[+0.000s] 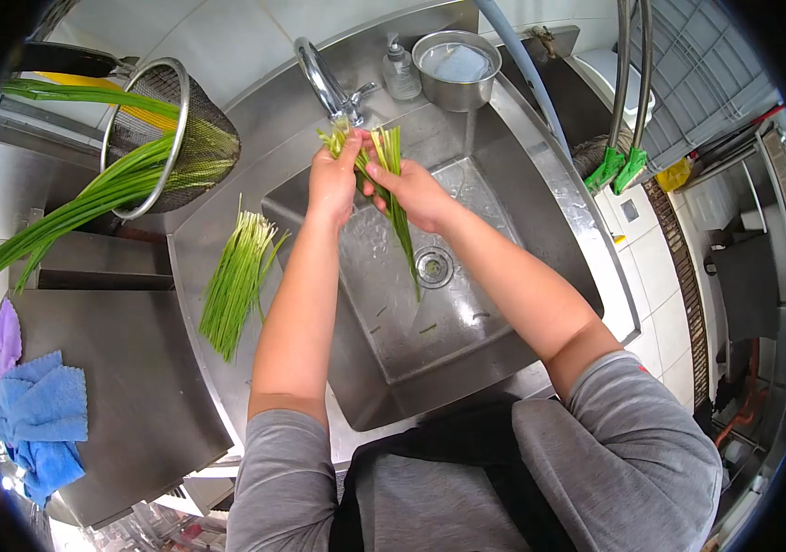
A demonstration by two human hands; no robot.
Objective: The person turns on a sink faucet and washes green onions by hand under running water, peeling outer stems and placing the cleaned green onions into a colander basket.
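Observation:
Over the sink (356,368), just below the faucet (321,83), my two hands are close together on a small bunch of garlic chives (398,228). My left hand (329,189) is closed around some of the pale cut ends. Beside it, my right hand (416,195) grips more stalks, whose green leaves hang down toward the drain (433,267). Some fingers are hidden behind the chives. To the left of my left forearm, a cut bundle of chives (232,294) lies on the sink's ledge. Longer chives (117,189) stick out of a mesh strainer (218,138).
Loose green bits lie on the wet sink floor. Behind the sink stand a soap pump bottle (400,74) and a metal pot (456,92). Blue cloths (43,405) and a purple cloth (5,340) are at left. Hoses with green ends (630,170) hang at right.

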